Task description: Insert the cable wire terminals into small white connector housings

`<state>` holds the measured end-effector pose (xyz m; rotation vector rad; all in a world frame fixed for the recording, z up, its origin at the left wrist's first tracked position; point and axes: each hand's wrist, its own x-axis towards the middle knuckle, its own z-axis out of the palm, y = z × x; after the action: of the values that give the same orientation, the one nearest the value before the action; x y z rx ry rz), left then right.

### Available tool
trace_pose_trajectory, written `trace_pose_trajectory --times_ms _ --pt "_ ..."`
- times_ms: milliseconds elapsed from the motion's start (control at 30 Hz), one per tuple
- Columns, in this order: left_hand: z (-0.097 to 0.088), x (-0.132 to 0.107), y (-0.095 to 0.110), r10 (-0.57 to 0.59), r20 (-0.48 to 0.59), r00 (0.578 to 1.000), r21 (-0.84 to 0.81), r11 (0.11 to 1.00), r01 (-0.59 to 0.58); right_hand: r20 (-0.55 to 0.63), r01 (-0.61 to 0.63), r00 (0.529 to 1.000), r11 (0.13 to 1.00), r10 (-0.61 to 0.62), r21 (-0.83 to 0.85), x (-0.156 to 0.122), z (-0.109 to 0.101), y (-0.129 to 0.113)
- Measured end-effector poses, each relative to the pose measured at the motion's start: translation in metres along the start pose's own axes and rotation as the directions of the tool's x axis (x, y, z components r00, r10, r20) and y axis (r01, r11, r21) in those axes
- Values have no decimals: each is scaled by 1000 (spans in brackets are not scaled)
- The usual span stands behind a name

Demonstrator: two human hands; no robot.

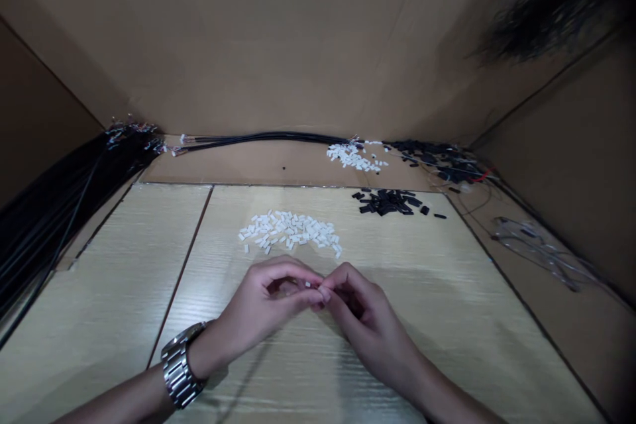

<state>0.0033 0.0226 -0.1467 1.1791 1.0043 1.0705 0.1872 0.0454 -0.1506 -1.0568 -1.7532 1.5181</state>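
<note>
Holding, first entry: your left hand (271, 293) is pinching a small white piece (308, 284) between thumb and forefinger, above the near middle of the table (447, 318). Second entry: your right hand (368, 315) is meeting it fingertip to fingertip, thumb and forefinger pressing together; whether they are gripping anything, you are hiding from view. Worn item: a metal watch (183, 368) is circling your left wrist.

Loose stock, table: a white pile (293, 232) is lying just beyond your hands, a few pieces straying from its edges. A black pile (390, 204) is sitting farther back to the right, two pieces lying apart at its right side.

Loose stock, cardboard strip (248, 169): a second white pile (350, 158) and a heap of dark pieces (437, 154) are resting along the back.

Long goods: several black cables (268, 137) are stretching across the strip, white tips showing at their left ends. A thick black bundle (64, 179) is filling the left side, frayed coloured ends pointing away from you.

Progress, by judgement: you are seemingly midway through handling one piece. Many others are lying loose and unheld; which of them are already finished, the view is not revealing.
</note>
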Motion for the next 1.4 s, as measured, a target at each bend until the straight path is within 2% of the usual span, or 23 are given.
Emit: trace_pose_trajectory --times_ms 100,333,467,633,1100,1233,1400 --pt "1 1 0 40 -31 999 26 999 -39 -10 -10 1000 1000 10 14 1 3 -2" --pt "0 1 3 8 -58 998 101 995 -3 -31 -93 994 976 101 197 5 3 -3" --pt "-1 1 2 5 -76 997 107 994 3 -25 -78 996 979 84 186 8 0 -3" --pt "-1 1 0 -29 -101 994 133 990 42 -73 -45 996 992 54 118 9 0 -3" --pt "0 1 4 -22 -127 992 227 972 51 -29 -72 997 990 76 117 8 -1 -1" --pt "2 1 3 -45 -156 987 241 967 82 -8 -97 995 980 100 174 9 1 -1" --pt "3 0 3 -44 -131 990 220 973 72 -21 -125 990 947 138 296 10 2 -1"
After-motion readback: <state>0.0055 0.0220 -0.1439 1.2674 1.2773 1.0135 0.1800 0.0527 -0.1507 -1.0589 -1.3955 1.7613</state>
